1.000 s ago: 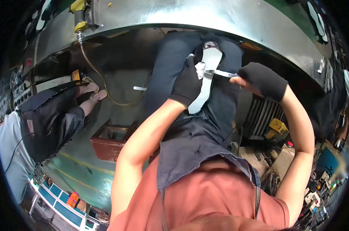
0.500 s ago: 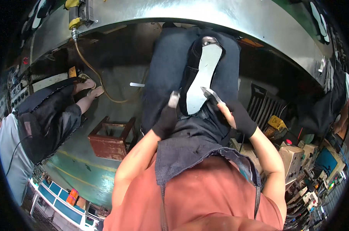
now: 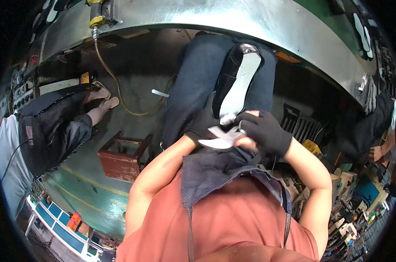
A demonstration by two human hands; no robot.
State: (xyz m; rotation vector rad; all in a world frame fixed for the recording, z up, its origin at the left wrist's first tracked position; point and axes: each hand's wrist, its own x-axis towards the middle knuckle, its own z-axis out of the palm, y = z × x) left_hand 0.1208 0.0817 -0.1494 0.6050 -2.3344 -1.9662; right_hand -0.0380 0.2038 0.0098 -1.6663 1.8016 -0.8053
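Two gloved hands noted, working together above my lap. Right hand (image 3: 264,131): fingers clamped on small scissors (image 3: 240,129). Left hand (image 3: 205,124): fingers pinched on a pale cut piece (image 3: 218,139), held between both hands. White-soled shoe (image 3: 239,83) rests on my knees beyond. Advice: I'd keep the piece taut and snip short. Wooden stool (image 3: 123,156) stands well left.

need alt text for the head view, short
Seen from above, a seated person's gloved left hand and right hand hold a white shoe sole and pale trimmed strips over a denim apron. A red wooden stool stands to the left.
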